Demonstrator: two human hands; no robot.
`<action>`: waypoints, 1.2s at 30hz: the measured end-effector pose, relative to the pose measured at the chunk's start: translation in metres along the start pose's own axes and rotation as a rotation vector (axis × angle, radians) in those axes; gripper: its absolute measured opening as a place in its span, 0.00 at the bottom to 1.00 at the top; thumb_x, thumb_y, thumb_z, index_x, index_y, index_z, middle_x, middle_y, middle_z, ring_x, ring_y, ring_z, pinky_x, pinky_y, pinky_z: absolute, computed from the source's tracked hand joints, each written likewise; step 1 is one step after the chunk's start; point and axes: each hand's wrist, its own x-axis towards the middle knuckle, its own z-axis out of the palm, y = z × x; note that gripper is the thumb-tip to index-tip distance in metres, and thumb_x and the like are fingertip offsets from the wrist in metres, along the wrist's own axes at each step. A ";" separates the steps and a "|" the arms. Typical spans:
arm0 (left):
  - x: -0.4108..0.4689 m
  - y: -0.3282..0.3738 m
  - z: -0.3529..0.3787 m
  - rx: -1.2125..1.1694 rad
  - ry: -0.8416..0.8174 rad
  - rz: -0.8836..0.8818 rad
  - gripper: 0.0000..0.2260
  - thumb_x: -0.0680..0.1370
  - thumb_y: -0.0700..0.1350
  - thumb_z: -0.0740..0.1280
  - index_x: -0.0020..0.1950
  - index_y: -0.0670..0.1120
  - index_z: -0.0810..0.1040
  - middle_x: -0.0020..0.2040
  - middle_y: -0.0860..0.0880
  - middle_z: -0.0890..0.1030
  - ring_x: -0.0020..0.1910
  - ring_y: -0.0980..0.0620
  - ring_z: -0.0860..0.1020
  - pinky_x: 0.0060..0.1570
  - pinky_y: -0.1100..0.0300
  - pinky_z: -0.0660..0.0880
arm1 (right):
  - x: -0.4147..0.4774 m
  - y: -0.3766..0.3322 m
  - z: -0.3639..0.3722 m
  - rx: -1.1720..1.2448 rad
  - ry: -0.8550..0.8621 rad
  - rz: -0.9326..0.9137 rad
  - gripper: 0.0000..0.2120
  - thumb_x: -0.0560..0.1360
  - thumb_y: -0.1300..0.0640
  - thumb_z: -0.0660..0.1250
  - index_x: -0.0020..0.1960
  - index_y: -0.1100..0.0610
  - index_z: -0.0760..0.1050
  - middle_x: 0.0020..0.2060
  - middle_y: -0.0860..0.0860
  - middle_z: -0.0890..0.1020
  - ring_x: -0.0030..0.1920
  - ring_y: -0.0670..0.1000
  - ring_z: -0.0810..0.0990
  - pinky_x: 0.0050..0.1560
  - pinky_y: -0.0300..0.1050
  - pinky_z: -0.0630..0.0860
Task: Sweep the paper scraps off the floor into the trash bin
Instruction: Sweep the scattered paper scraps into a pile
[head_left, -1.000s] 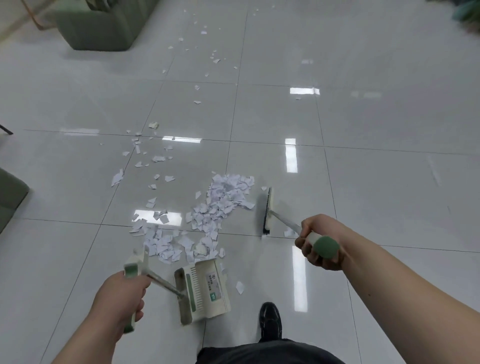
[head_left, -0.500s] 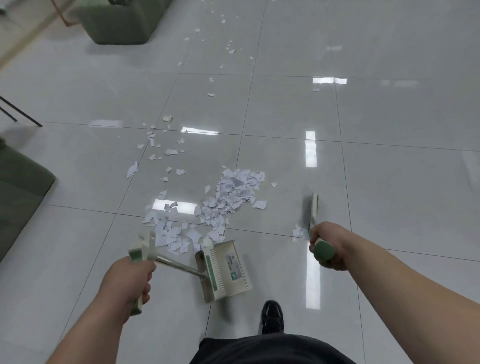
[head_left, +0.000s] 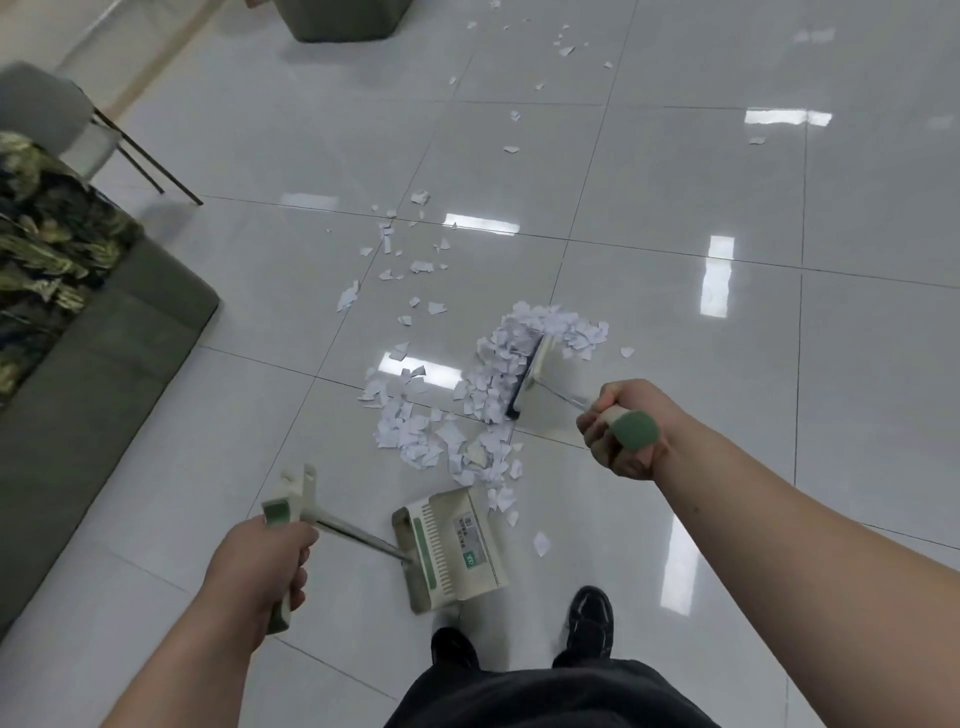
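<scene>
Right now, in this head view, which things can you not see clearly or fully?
- Trash bin: nowhere in the head view.
- Dustpan label: print too small to read.
- Broom handle: part hidden inside the right hand.
- Far paper scraps: trail cut by the top edge.
- Sofa: cut by the left edge.

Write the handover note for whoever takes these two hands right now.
Left hand grips the dustpan handle; pan rests on the floor, no scraps visibly inside.
Right hand grips the broom, its head set in the main scrap pile.
Done: most scraps gathered just ahead of the pan.
Left: push pile in, collect the stray scraps farther out, empty into the bin, which I cannot identify here.
</scene>
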 end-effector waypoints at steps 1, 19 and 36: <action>0.002 -0.001 -0.003 0.005 0.005 0.000 0.08 0.78 0.36 0.65 0.40 0.43 0.71 0.30 0.47 0.70 0.25 0.49 0.67 0.27 0.59 0.67 | -0.001 0.000 0.002 -0.019 -0.002 0.021 0.03 0.63 0.62 0.57 0.35 0.56 0.64 0.21 0.49 0.70 0.16 0.48 0.71 0.14 0.31 0.64; 0.105 -0.057 -0.105 -0.018 -0.154 0.075 0.06 0.76 0.34 0.64 0.41 0.43 0.72 0.33 0.43 0.70 0.28 0.48 0.64 0.29 0.60 0.67 | 0.006 0.166 0.082 -0.077 0.599 -0.102 0.07 0.66 0.65 0.63 0.43 0.58 0.74 0.37 0.56 0.77 0.32 0.55 0.74 0.27 0.38 0.71; 0.157 -0.100 -0.201 -0.076 -0.234 0.146 0.06 0.76 0.34 0.63 0.41 0.43 0.71 0.32 0.43 0.69 0.27 0.49 0.65 0.28 0.59 0.66 | 0.045 0.241 0.253 0.300 0.095 -0.023 0.02 0.68 0.63 0.58 0.39 0.58 0.67 0.26 0.52 0.71 0.20 0.50 0.72 0.20 0.32 0.68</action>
